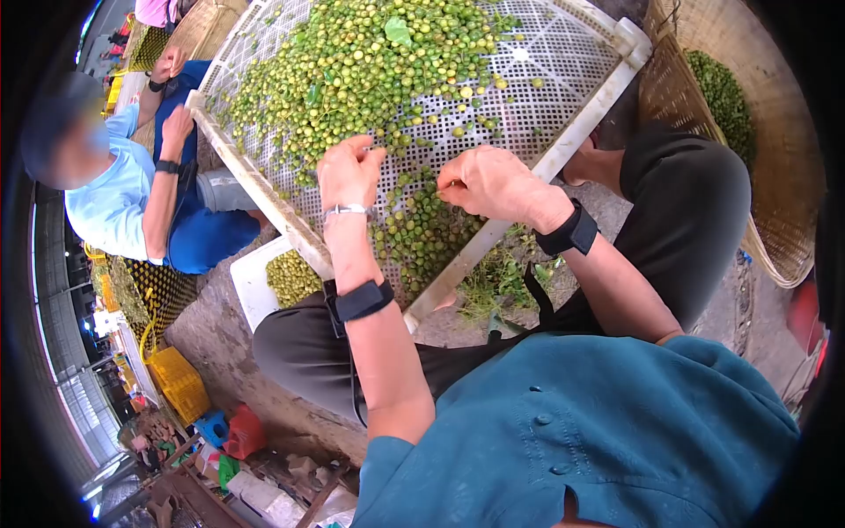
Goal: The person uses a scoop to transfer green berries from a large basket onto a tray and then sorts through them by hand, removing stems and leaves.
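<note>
A white perforated plastic tray (563, 145) rests tilted across my knees, heaped with small green and yellowish round fruits (378, 62). My left hand (350, 172), with a bracelet and a black wristband, lies on the fruits at the tray's near part, fingertips pinched among them. My right hand (493, 185), also with a black wristband, is curled just to the right of it over the bare mesh. Its thumb and forefinger are closed on a small thin stem. A smaller patch of fruits (418, 233) lies below both hands.
A seated person in a light blue shirt (114, 194) has a hand (176, 123) at the tray's left corner. A white tub (251, 282) of green fruits sits under the tray. A woven basket (783, 176) with more fruits stands right. Green trimmings (502, 273) lie on the ground; a yellow crate (180, 383) sits lower left.
</note>
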Demonstrator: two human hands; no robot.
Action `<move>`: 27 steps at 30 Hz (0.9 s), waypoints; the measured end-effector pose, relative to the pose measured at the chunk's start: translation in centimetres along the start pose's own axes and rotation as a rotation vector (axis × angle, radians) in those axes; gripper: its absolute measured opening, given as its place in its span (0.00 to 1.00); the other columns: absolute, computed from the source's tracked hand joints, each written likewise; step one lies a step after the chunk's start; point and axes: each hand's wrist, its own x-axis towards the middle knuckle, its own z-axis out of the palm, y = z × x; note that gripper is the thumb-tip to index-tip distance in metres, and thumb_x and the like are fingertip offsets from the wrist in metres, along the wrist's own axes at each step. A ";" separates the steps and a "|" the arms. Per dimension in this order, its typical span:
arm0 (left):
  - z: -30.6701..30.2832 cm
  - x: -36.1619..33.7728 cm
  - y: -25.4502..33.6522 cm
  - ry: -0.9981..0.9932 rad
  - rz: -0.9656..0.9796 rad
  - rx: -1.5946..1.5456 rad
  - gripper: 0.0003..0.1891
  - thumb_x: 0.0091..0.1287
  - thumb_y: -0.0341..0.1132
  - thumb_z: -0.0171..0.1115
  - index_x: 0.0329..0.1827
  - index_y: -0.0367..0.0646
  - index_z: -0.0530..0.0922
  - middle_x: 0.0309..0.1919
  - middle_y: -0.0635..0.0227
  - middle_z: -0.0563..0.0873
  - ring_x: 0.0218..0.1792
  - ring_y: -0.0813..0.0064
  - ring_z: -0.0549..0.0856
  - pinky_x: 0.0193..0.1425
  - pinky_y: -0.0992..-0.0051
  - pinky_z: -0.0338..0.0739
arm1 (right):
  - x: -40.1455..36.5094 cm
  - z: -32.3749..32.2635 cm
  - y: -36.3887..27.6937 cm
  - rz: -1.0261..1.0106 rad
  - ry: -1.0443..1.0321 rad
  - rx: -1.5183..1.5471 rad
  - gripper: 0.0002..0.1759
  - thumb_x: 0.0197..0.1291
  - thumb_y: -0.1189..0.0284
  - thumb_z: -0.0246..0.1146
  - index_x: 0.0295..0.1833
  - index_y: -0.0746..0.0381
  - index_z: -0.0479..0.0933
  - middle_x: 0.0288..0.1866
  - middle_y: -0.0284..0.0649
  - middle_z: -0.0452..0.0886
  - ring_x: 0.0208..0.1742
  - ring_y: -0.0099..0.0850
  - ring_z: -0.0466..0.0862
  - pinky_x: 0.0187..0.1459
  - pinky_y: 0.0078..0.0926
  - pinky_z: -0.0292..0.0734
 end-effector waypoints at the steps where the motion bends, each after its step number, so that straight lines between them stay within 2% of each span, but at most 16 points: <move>1: 0.9 0.7 -0.6 -0.005 0.005 -0.002 0.15 0.50 0.38 0.67 0.38 0.40 0.83 0.30 0.61 0.86 0.31 0.74 0.84 0.38 0.77 0.77 | 0.0 0.2 0.2 0.006 0.003 -0.002 0.06 0.49 0.66 0.60 0.27 0.55 0.80 0.27 0.41 0.81 0.35 0.39 0.81 0.40 0.34 0.76; 3: 3.1 1.9 -2.3 0.026 0.003 -0.047 0.13 0.50 0.39 0.67 0.36 0.42 0.84 0.29 0.62 0.86 0.32 0.73 0.84 0.40 0.76 0.77 | 0.2 0.3 0.7 -0.073 0.016 -0.026 0.05 0.48 0.70 0.61 0.30 0.59 0.80 0.26 0.44 0.80 0.29 0.42 0.80 0.33 0.34 0.76; 4: 3.2 2.1 -2.3 -0.006 0.035 0.088 0.12 0.51 0.39 0.66 0.36 0.43 0.84 0.29 0.62 0.86 0.32 0.71 0.84 0.39 0.75 0.76 | 0.2 0.2 0.8 -0.067 0.016 -0.029 0.05 0.48 0.70 0.61 0.30 0.59 0.80 0.26 0.44 0.80 0.29 0.42 0.80 0.33 0.34 0.76; 7: 3.7 1.7 -2.7 0.100 -0.005 0.040 0.12 0.51 0.41 0.66 0.34 0.43 0.84 0.28 0.60 0.85 0.31 0.70 0.84 0.40 0.74 0.76 | 0.2 0.5 1.2 -0.068 0.023 -0.086 0.05 0.48 0.71 0.60 0.29 0.59 0.79 0.25 0.44 0.79 0.28 0.42 0.80 0.32 0.35 0.76; 8: 3.4 1.6 -2.6 0.028 -0.062 -0.047 0.11 0.53 0.40 0.63 0.32 0.41 0.83 0.28 0.58 0.85 0.32 0.65 0.84 0.41 0.71 0.75 | 0.2 0.8 1.4 -0.058 0.061 -0.052 0.05 0.48 0.71 0.60 0.29 0.59 0.79 0.25 0.44 0.79 0.28 0.43 0.80 0.32 0.35 0.76; 9: 3.4 1.2 -2.8 0.029 -0.064 -0.046 0.11 0.53 0.40 0.63 0.32 0.41 0.83 0.28 0.58 0.85 0.32 0.65 0.84 0.41 0.71 0.75 | 0.4 1.0 1.5 -0.051 0.101 -0.019 0.04 0.48 0.72 0.60 0.29 0.59 0.79 0.25 0.44 0.79 0.27 0.43 0.80 0.31 0.35 0.76; 11: 3.9 0.6 -3.2 0.094 0.093 0.167 0.10 0.56 0.37 0.60 0.30 0.38 0.80 0.28 0.58 0.84 0.34 0.61 0.83 0.41 0.67 0.75 | 0.6 0.9 1.3 -0.047 0.077 -0.040 0.04 0.47 0.72 0.60 0.29 0.59 0.79 0.25 0.44 0.80 0.27 0.43 0.80 0.31 0.35 0.76; 13: 3.8 -0.1 -3.2 0.120 0.126 0.221 0.09 0.58 0.35 0.57 0.30 0.37 0.78 0.29 0.58 0.83 0.34 0.59 0.82 0.42 0.65 0.74 | 0.6 0.5 1.2 -0.034 0.059 -0.066 0.04 0.47 0.72 0.60 0.29 0.59 0.79 0.25 0.44 0.80 0.27 0.43 0.80 0.31 0.35 0.76; 15: 2.8 -0.3 -2.8 0.035 -0.043 0.086 0.09 0.58 0.35 0.57 0.31 0.37 0.78 0.28 0.58 0.84 0.34 0.59 0.83 0.41 0.66 0.75 | 0.6 0.3 1.0 -0.013 0.009 -0.103 0.05 0.47 0.72 0.60 0.30 0.59 0.79 0.25 0.44 0.80 0.27 0.42 0.80 0.32 0.35 0.76; 16: 2.4 -0.5 -2.3 0.041 -0.048 -0.001 0.08 0.56 0.33 0.58 0.32 0.38 0.79 0.26 0.59 0.84 0.30 0.64 0.83 0.38 0.70 0.75 | 0.6 0.5 1.0 -0.014 0.006 -0.101 0.05 0.47 0.72 0.60 0.30 0.59 0.79 0.25 0.44 0.80 0.27 0.42 0.80 0.32 0.35 0.76; 17: 2.4 -0.4 -2.3 0.043 -0.051 0.000 0.08 0.56 0.33 0.58 0.32 0.38 0.79 0.26 0.59 0.84 0.30 0.64 0.83 0.38 0.70 0.75 | 0.6 0.7 1.1 -0.017 0.040 -0.070 0.05 0.47 0.72 0.60 0.30 0.60 0.79 0.25 0.44 0.80 0.27 0.42 0.80 0.31 0.35 0.76; 19: 2.5 0.4 -2.2 0.052 0.025 -0.043 0.08 0.53 0.32 0.61 0.33 0.37 0.80 0.23 0.64 0.84 0.25 0.74 0.82 0.34 0.75 0.75 | 0.8 0.8 1.1 -0.022 0.074 -0.039 0.05 0.47 0.72 0.60 0.29 0.60 0.79 0.25 0.44 0.79 0.27 0.42 0.80 0.31 0.35 0.75; 20: 3.1 0.9 -2.3 0.018 -0.033 -0.321 0.11 0.51 0.32 0.63 0.37 0.38 0.81 0.23 0.68 0.84 0.24 0.81 0.80 0.32 0.79 0.75 | 0.9 0.7 1.0 0.011 0.042 -0.027 0.05 0.47 0.70 0.59 0.27 0.58 0.79 0.25 0.43 0.79 0.30 0.42 0.80 0.34 0.36 0.76; 21: 3.3 1.3 -2.4 0.018 -0.031 -0.323 0.11 0.51 0.32 0.63 0.37 0.38 0.81 0.23 0.68 0.84 0.24 0.81 0.80 0.32 0.79 0.75 | 0.9 0.6 1.0 0.046 0.012 -0.015 0.06 0.48 0.69 0.58 0.25 0.57 0.79 0.25 0.43 0.80 0.34 0.41 0.80 0.38 0.36 0.76; 25: 3.3 1.9 -1.4 -0.137 0.012 -0.135 0.17 0.51 0.30 0.61 0.46 0.40 0.81 0.25 0.69 0.85 0.24 0.82 0.79 0.32 0.80 0.74 | 1.0 0.4 1.0 0.075 -0.030 -0.028 0.05 0.47 0.69 0.58 0.26 0.57 0.79 0.26 0.43 0.80 0.35 0.40 0.80 0.38 0.36 0.76; 27: 3.8 2.1 -1.7 -0.157 0.064 -0.205 0.16 0.53 0.30 0.60 0.46 0.40 0.80 0.24 0.68 0.84 0.24 0.82 0.79 0.32 0.80 0.74 | 1.0 0.7 1.6 -0.029 0.054 0.002 0.04 0.47 0.72 0.60 0.29 0.59 0.79 0.23 0.44 0.78 0.25 0.42 0.79 0.29 0.34 0.75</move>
